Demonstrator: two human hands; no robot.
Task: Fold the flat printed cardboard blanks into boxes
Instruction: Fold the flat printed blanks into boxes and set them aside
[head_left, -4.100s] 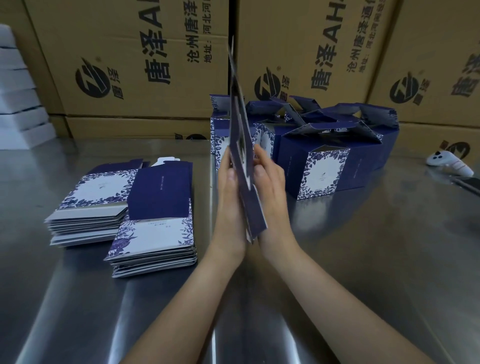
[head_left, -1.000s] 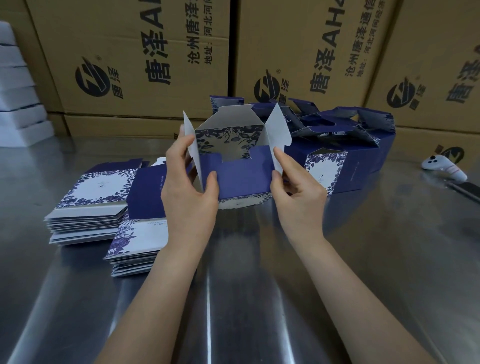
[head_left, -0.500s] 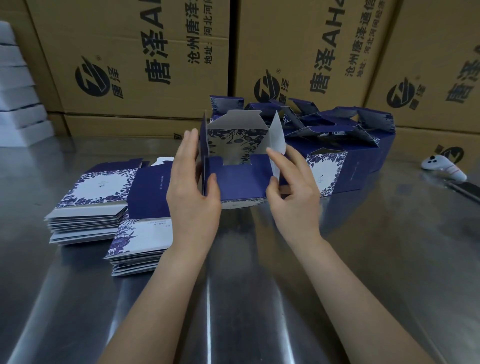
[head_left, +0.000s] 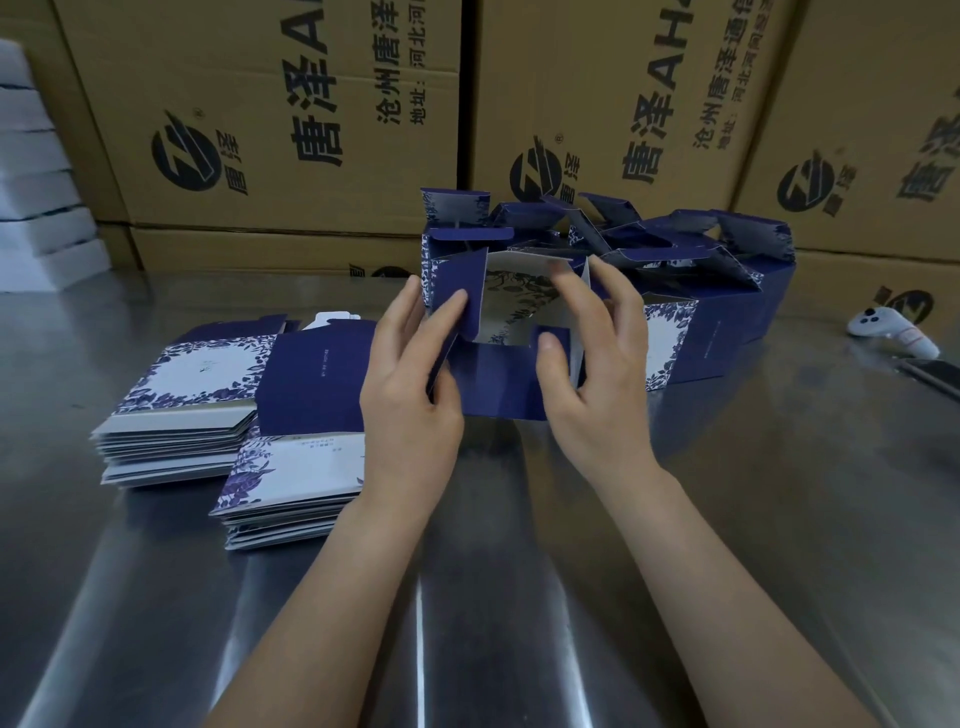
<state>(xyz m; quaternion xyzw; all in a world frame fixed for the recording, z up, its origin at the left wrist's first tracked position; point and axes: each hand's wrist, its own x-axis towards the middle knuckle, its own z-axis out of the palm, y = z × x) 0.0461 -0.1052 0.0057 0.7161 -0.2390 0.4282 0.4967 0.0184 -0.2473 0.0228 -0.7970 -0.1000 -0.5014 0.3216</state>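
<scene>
A half-formed navy box (head_left: 498, 379) with white floral print stands on the steel table (head_left: 779, 519), its open end toward me. My left hand (head_left: 410, 395) grips its left side and presses the navy left flap (head_left: 460, 299) inward. My right hand (head_left: 597, 374) holds the right side, fingers curled over the right flap and thumb on the front panel. Two stacks of flat printed blanks lie to the left: a far stack (head_left: 176, 415) and a near stack (head_left: 296, 467). Several folded navy boxes (head_left: 701, 291) cluster behind the one I hold.
Large brown shipping cartons (head_left: 291, 119) form a wall along the table's back edge. White foam trays (head_left: 36, 208) are stacked at the far left. A white handheld controller (head_left: 891, 327) and a dark flat object (head_left: 935, 376) lie at the right edge.
The flat blank held upright has been opened into a box standing on the table. In the last second both side flaps swung inward, the left one now folded across the opening.
</scene>
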